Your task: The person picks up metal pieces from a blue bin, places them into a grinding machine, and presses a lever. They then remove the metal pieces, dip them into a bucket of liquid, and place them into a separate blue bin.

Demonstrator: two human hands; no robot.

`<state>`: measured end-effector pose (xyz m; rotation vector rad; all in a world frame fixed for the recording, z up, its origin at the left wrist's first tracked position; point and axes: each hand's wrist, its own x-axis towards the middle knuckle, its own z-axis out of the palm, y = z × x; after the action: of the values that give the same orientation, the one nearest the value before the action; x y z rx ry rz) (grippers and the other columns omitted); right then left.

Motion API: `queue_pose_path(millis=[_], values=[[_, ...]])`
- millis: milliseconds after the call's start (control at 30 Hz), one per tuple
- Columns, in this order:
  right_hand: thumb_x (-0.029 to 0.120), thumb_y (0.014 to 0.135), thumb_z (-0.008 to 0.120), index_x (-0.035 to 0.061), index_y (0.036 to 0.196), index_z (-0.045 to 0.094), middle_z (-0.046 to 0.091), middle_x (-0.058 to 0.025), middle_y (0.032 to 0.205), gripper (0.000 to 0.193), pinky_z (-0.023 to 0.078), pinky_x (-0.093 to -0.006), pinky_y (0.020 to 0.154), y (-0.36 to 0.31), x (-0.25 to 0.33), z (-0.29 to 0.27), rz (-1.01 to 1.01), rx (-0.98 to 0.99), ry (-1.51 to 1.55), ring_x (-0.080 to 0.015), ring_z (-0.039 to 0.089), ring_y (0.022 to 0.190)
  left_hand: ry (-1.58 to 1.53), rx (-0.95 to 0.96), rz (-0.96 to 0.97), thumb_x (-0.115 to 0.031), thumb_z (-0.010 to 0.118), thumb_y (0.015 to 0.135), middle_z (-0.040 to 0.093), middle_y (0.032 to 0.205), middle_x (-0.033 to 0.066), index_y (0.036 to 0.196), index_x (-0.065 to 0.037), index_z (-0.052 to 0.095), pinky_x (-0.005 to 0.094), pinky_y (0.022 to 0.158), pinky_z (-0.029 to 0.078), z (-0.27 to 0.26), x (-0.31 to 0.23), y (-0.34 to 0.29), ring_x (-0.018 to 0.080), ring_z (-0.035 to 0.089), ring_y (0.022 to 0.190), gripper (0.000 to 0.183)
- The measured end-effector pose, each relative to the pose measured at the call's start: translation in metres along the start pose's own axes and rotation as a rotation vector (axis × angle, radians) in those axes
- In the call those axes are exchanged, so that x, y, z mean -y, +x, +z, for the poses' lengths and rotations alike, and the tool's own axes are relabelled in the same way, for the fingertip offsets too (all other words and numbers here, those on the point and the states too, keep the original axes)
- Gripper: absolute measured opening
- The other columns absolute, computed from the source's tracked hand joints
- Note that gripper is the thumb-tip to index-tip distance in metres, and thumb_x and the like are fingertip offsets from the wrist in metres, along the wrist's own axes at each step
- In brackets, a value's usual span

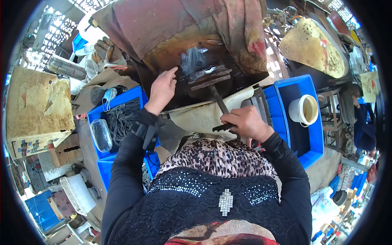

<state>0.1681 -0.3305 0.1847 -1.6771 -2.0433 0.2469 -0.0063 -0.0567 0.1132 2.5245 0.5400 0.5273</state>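
Two hands working | right hand (pixel 245 122) closing around the dark handle of a flat metal tool (pixel 210 79) lying on the dark work plate (pixel 171 98) | left hand (pixel 162 89) resting open, fingers touching the plate beside it | blue bins (pixel 281 118) sitting at both sides, white cup (pixel 304 109) in the right one.

We see blue crates (pixel 298 87), a cream cup (pixel 304 109), our leopard-print scarf (pixel 216 157), black sleeves (pixel 122 179) and a rust-brown cloth (pixel 171 24).
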Motion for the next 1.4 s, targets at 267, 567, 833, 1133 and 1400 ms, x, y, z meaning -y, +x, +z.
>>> queue_pose_path(millis=[267,567,833,1133,1400], values=[[0.014,0.079,0.072,0.0024,0.097,0.067,0.068,-0.0131,0.088,0.023,0.051,-0.0309,0.069,0.103,-0.031,-0.031,0.045,-0.352,0.133,-0.0242,0.068,0.078,-0.011,-0.129,-0.159,-0.009,0.059,0.085,0.065,0.099,0.0161,0.117,-0.006,0.061,0.0428,0.079,0.051,0.018,-0.021,-0.044,0.0358,0.062,0.091,0.032],[0.019,0.081,0.073,0.0021,0.098,0.068,0.067,-0.0020,0.081,0.024,0.047,-0.0254,0.070,0.219,-0.094,-0.055,0.352,-0.349,0.347,-0.0098,0.060,0.074,0.072,-0.148,-0.176,-0.015,0.059,0.085,0.065,0.096,0.0183,0.107,-0.005,0.064,0.0445,0.078,0.052,0.023,-0.022,-0.045,0.0367,0.063,0.089,0.025],[0.020,0.082,0.074,0.0092,0.093,0.069,0.057,0.0075,0.072,0.016,0.035,-0.0221,0.051,0.255,-0.111,-0.052,0.400,-0.336,0.480,-0.0028,0.046,0.058,0.060,-0.099,-0.233,-0.017,0.059,0.085,0.068,0.101,0.0170,0.104,-0.004,0.067,0.0423,0.083,0.051,0.018,-0.027,-0.046,0.0351,0.064,0.094,0.024],[0.019,0.081,0.076,0.0131,0.091,0.067,0.051,0.0103,0.065,0.015,0.024,-0.0218,0.044,0.267,-0.133,-0.051,0.436,-0.342,0.562,-0.0013,0.036,0.049,0.065,-0.090,-0.226,-0.017,0.059,0.085,0.067,0.098,0.0173,0.101,-0.004,0.067,0.0423,0.082,0.052,0.021,-0.036,-0.041,0.0345,0.064,0.091,0.022],[0.021,0.079,0.078,0.0089,0.092,0.068,0.056,0.0056,0.070,0.020,0.032,-0.0250,0.053,0.266,-0.132,-0.047,0.419,-0.380,0.580,-0.0050,0.044,0.057,0.062,-0.071,-0.210,-0.018,0.058,0.086,0.068,0.096,0.0166,0.100,-0.005,0.067,0.0422,0.080,0.052,0.019,-0.038,-0.044,0.0347,0.064,0.090,0.021]])
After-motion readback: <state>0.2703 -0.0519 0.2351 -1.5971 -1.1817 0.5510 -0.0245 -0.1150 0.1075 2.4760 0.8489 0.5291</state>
